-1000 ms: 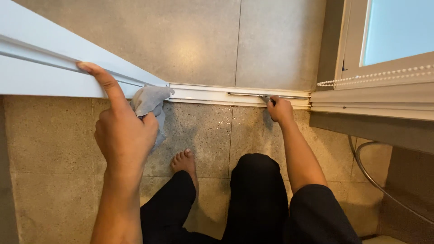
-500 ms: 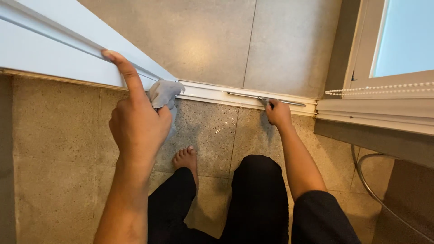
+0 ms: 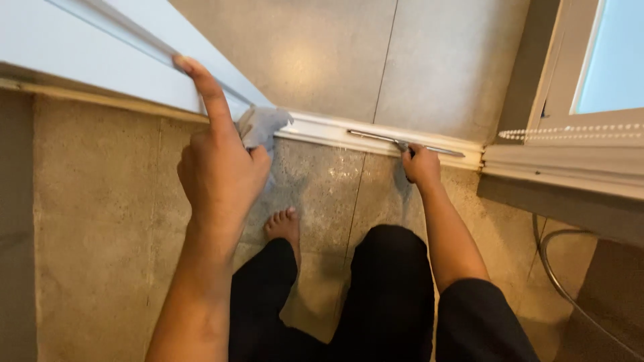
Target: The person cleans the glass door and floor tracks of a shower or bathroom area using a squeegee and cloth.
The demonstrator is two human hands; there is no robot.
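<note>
Cloth (image 3: 263, 127) under left hand (image 3: 221, 171)

A single head-worn camera looks steeply down past the person's knees at the tiled floor (image 3: 94, 221); it faces the white door track (image 3: 335, 131) low ahead; both forearms fill the near foreground, close to the lens.

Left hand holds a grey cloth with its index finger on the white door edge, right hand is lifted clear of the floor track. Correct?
Not quite. In the head view the right hand is down at the floor track, not clear of it. The left hand does hold the grey cloth, index finger on the white door.
</note>
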